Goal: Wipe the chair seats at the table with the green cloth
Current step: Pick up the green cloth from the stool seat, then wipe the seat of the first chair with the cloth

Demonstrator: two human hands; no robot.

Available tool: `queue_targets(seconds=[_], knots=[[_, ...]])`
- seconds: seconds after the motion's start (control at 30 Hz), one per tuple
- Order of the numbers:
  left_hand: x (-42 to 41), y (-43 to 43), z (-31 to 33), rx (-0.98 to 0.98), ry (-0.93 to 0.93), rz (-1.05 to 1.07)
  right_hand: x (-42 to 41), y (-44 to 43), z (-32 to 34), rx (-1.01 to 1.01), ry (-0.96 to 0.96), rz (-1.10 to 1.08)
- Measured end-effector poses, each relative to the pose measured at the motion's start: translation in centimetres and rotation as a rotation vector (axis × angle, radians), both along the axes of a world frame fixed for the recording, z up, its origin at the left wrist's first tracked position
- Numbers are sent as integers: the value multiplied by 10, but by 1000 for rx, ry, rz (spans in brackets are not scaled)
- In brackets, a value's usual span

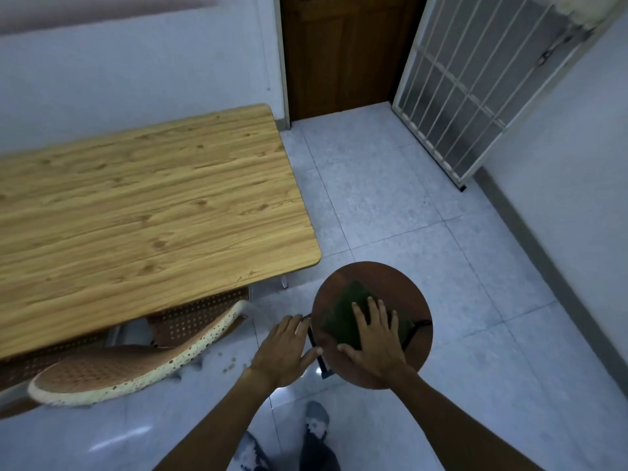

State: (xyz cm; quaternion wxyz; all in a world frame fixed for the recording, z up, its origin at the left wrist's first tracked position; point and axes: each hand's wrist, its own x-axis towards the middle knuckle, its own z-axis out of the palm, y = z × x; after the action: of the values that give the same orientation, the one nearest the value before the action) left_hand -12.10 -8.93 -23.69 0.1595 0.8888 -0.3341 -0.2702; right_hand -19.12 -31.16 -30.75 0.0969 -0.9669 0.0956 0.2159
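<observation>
A round dark brown stool seat (390, 287) stands on the floor just right of the table corner. The green cloth (346, 314) lies flat on the seat, folded to a rough rectangle. My right hand (375, 338) presses down on the cloth's near right part with fingers spread. My left hand (287, 345) grips the stool's left rim and dark frame. A second chair (129, 365) with a perforated brown back and speckled cream edge is tucked under the table at lower left; its seat is mostly hidden.
The light wooden table (146, 212) fills the left half, against a pale wall. Grey floor tiles (424, 205) stretch to the right. A brown door (343, 52) and a white barred gate (475, 86) stand at the back. My feet (316, 419) are below the stool.
</observation>
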Motion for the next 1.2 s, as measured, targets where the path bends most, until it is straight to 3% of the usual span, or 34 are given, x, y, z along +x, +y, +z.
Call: queue_targets(seconds=[0.17, 0.6, 0.9, 1.2], knots=[[-5, 2, -33, -27, -177, -5, -9, 10, -33, -18, -76, 79], [-17, 32, -58, -58, -296, 29, -11, 8, -62, 21, -239, 21], [-26, 80, -7, -85, -352, 96, 7, 79, 5, 331, -373, 7], [-99, 203, 49, -150, -357, 306, 18, 234, 120, 704, -696, 77]])
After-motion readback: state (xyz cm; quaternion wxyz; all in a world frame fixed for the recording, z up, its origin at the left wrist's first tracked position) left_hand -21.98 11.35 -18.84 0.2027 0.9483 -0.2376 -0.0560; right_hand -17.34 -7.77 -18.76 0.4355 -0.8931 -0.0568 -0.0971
